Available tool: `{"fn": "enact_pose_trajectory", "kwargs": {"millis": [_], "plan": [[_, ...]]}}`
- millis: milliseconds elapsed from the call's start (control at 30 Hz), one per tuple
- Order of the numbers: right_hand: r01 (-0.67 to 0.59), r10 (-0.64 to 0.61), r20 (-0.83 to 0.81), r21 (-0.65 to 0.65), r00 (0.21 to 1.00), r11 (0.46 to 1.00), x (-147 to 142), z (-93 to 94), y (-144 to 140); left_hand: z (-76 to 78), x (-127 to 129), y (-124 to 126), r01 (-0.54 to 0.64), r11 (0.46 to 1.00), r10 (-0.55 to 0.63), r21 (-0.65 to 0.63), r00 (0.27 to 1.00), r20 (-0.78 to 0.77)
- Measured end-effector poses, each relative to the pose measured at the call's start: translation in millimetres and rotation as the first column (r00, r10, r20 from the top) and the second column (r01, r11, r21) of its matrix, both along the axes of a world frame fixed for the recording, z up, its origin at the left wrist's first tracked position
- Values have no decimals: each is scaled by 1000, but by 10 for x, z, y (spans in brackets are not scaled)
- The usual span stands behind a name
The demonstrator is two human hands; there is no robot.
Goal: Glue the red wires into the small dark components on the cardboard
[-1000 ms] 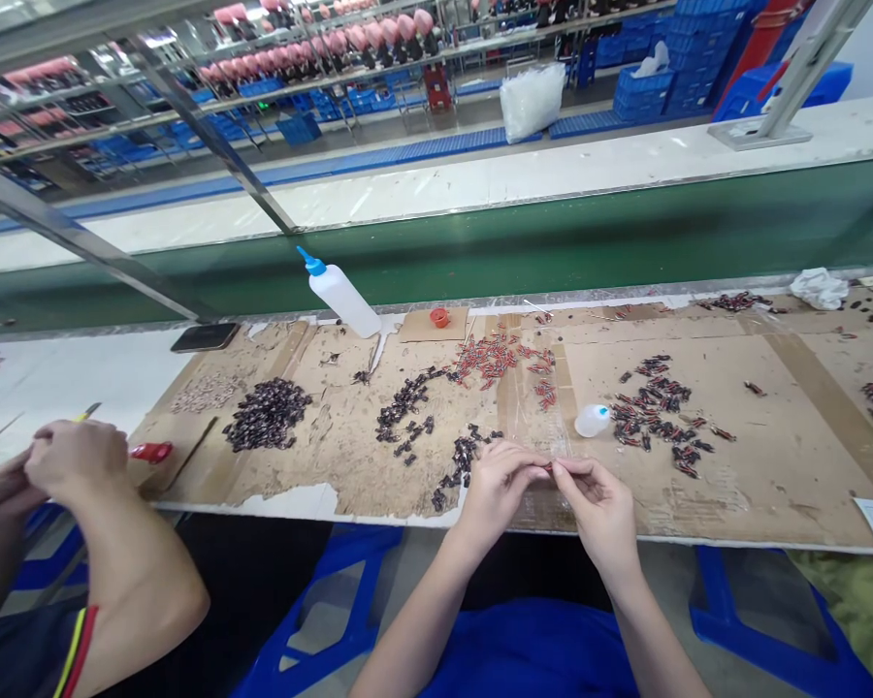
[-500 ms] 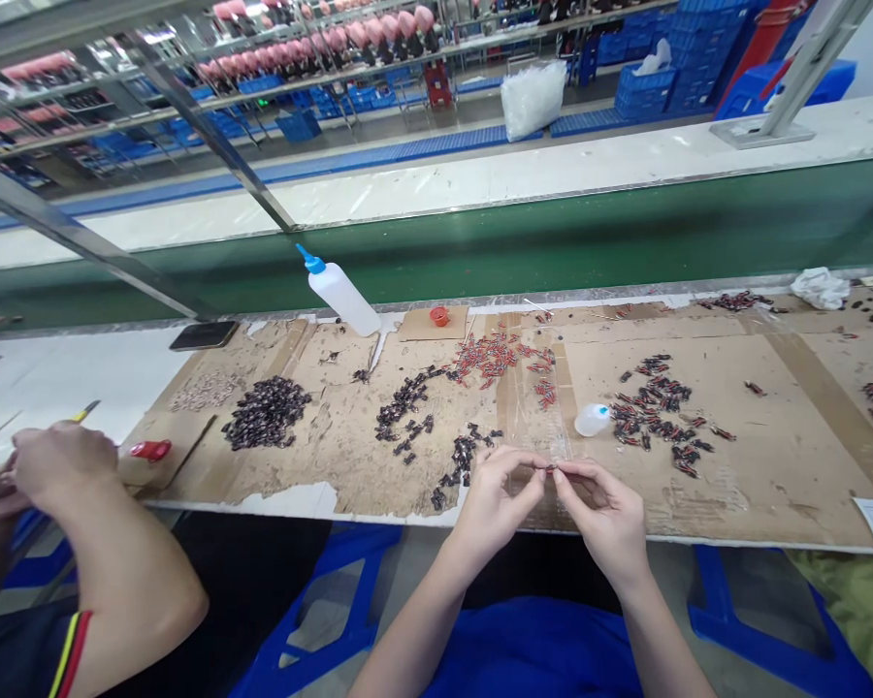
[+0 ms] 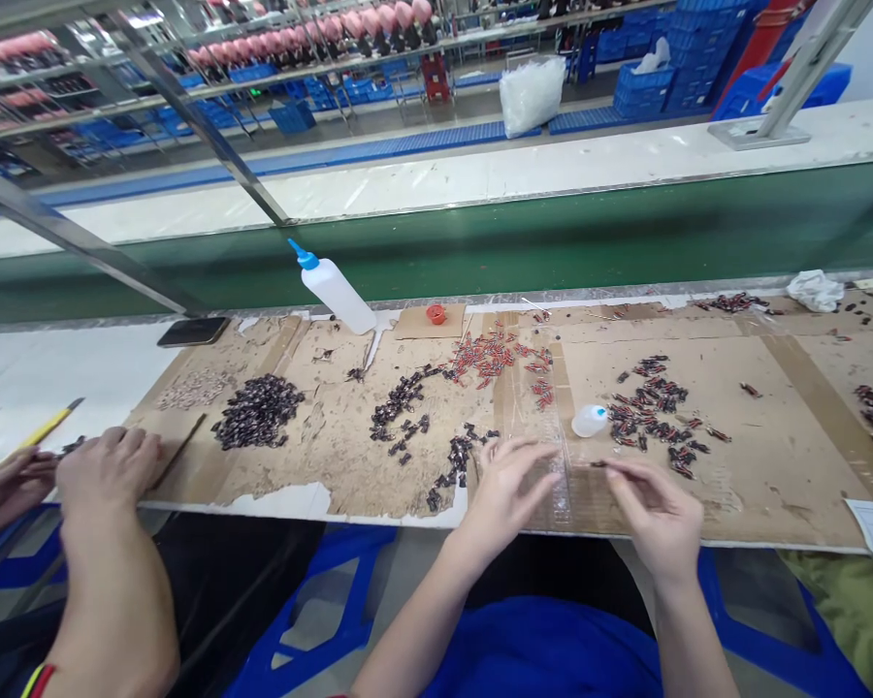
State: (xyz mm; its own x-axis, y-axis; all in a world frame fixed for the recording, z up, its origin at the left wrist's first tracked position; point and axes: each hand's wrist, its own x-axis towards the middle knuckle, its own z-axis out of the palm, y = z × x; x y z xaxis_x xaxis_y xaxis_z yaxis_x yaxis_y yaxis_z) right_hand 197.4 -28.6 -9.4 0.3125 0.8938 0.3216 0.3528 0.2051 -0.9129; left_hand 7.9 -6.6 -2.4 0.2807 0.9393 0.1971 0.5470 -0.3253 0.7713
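Observation:
My right hand (image 3: pixel 659 509) pinches a small dark piece (image 3: pixel 598 464) between thumb and fingertips, low over the cardboard (image 3: pixel 763 485). To its left, my left hand (image 3: pixel 509 490) has thumb and fingers apart, with nothing visible between them. A loose group of black pieces (image 3: pixel 460 456) lies just left of that hand. Beyond my hands, red pieces (image 3: pixel 491 357) are scattered toward the back. A small white bottle with a blue tip (image 3: pixel 590 420) lies on its side between the hands and a pile of dark and red pieces (image 3: pixel 651 402).
A tall white bottle (image 3: pixel 339 296) leans behind more black pieces (image 3: pixel 400 402). A red cap-like cup (image 3: pixel 436 314) sits on a cardboard square. At left, a co-worker's hands (image 3: pixel 106 465) are near a yellow tool (image 3: pixel 50 424), a black pile (image 3: pixel 258 412) and a phone (image 3: pixel 194 332).
My hands have separated from their meeting point; the right moved right with the small piece, while the left spread its fingers. The co-worker's hand moved right, onto the red item's place.

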Motion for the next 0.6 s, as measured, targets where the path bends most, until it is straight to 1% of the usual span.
{"fn": "enact_pose_trajectory", "kwargs": {"millis": [33,100,133,200,300,400,500,567,600], "plan": [[105,-106,31,38,994,994,67,4,18,-14,-58,39,-63,998,63,7,997,-48],[229,-240,116,100,964,968,169,7,68,-41,-188,123,-211,977,214,37,966,-142],[255,-274,177,123,945,959,199,2,101,-54,-248,164,-261,964,267,55,945,-188],[247,-285,322,155,903,957,209,-33,179,-72,-332,235,-291,954,300,74,913,-277],[185,-249,483,176,839,967,137,-135,317,-84,-357,306,-235,970,242,67,887,-392],[126,-169,532,117,830,985,44,-221,437,-83,-323,342,-188,980,199,70,870,-452],[80,-93,456,48,885,996,-15,-223,487,-68,-280,343,-130,990,143,59,892,-428],[64,-56,313,-15,948,998,-40,-186,473,-65,-236,319,-62,998,64,18,927,-370],[63,-52,209,-48,977,997,-50,-163,455,-70,-206,301,-28,1000,25,-4,942,-334]]}}
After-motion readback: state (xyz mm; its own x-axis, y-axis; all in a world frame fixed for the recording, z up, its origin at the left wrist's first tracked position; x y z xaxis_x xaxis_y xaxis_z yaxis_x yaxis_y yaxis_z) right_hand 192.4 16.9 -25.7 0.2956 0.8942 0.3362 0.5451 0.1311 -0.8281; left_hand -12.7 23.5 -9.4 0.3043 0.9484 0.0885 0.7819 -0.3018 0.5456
